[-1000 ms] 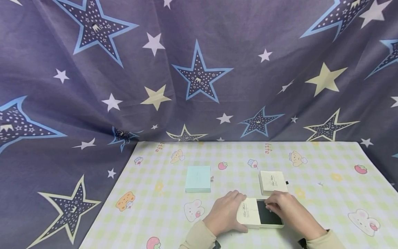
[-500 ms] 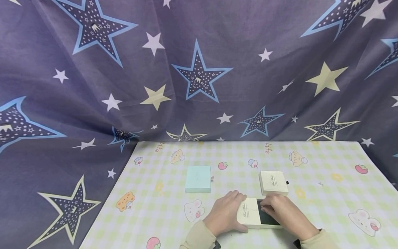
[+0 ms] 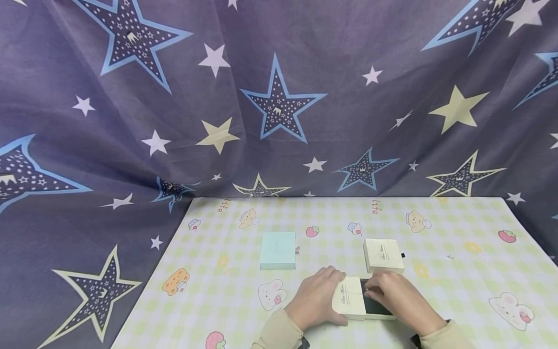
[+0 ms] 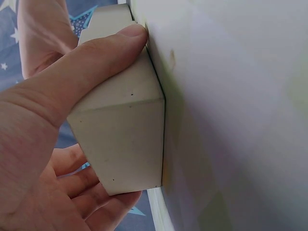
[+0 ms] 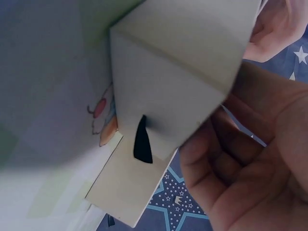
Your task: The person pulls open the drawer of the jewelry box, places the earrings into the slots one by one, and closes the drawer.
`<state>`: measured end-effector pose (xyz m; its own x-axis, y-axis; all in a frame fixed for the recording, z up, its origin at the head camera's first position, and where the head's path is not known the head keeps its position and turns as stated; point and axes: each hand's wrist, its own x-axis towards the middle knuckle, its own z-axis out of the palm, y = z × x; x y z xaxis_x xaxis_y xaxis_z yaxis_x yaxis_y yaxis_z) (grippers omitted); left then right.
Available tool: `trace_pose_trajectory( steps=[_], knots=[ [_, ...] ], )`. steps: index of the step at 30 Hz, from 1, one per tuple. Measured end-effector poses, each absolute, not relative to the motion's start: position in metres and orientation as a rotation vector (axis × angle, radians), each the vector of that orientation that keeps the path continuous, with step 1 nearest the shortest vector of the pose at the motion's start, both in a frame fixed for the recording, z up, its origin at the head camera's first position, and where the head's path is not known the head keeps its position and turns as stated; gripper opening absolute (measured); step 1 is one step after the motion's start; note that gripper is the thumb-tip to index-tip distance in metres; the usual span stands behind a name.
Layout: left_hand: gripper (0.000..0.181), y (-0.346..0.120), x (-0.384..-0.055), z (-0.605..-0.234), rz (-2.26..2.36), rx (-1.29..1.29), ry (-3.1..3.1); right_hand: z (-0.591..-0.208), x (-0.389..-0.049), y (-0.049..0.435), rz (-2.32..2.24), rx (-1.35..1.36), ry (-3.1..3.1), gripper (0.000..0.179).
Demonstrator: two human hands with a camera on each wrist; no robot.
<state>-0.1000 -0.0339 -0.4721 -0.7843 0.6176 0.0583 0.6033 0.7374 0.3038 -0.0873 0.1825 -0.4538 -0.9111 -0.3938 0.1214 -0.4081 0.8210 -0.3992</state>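
My left hand [image 3: 319,296] grips the sleeve of a cream drawer-style gift box [image 3: 350,301], thumb on the near side and fingers round the far side. In the left wrist view the thumb lies along the box's wall [image 4: 118,144]. The drawer is pulled out to the right, showing a dark insert [image 3: 378,306]. Over that insert is my right hand [image 3: 394,291], fingers curled and tips down at its left part. Whether they pinch something small I cannot tell. A black ribbon tab [image 5: 143,144] hangs from the drawer's end in the right wrist view.
Just behind the drawer stands a second cream gift box [image 3: 383,255] with a black tab. A mint-green box [image 3: 278,250] with a ribbon tab lies farther left. All rest on a checked, cartoon-printed tablecloth [image 3: 218,291], with a star-patterned curtain [image 3: 279,160] behind the table.
Over the first half second my right hand shifted left across the dark insert, towards the sleeve, and then stayed there. My left hand and the boxes have kept their places.
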Motion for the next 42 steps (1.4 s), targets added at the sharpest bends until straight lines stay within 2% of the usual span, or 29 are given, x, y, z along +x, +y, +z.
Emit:
trace_pose_trajectory(
  steps=[11, 21, 31, 42],
  knots=[
    [0.09, -0.033, -0.1, -0.472, 0.472, 1.019, 2.884, -0.455, -0.088, 0.182, 0.712, 0.613, -2.969, 0.012],
    [0.09, -0.034, -0.101, -0.472, 0.458, 1.023, 2.894, -0.454, -0.09, 0.187, 0.721, 0.691, -2.911, 0.009],
    [0.09, -0.033, -0.102, -0.472, 0.468, 1.017, 2.879, -0.457, -0.093, 0.183, 0.725, 0.594, -2.946, 0.016],
    [0.09, -0.034, -0.101, -0.472, 0.448, 1.014, 2.885, -0.448, -0.09, 0.195, 0.9, 0.64, -2.878, 0.005]
  ],
)
